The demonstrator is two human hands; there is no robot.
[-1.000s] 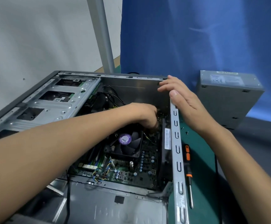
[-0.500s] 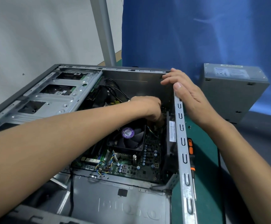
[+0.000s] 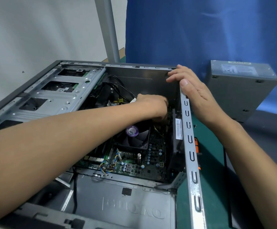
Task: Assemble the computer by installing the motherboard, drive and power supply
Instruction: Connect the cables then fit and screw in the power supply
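The open grey computer case (image 3: 190, 146) lies on its side. The green motherboard (image 3: 139, 169) sits in it, with a black cooler fan (image 3: 134, 134) on top. My left hand (image 3: 151, 103) reaches into the case just behind the fan. Its fingers curl downward out of sight, so I cannot tell what they hold. My right hand (image 3: 195, 95) rests on the case's far right corner, fingers laid over the far wall's edge and thumb on the right rim. The grey power supply (image 3: 240, 90) stands outside the case at the right, against the blue backdrop.
The metal drive cage (image 3: 51, 96) fills the case's left side, and black cables run beside it. An orange-handled screwdriver (image 3: 196, 146) and a small screw (image 3: 195, 126) lie on the green mat (image 3: 212, 162) right of the case. A grey pole (image 3: 108, 30) stands behind it.
Both hands stay where they were: the left one behind the fan, the right one on the case corner. Only my view has shifted a little.
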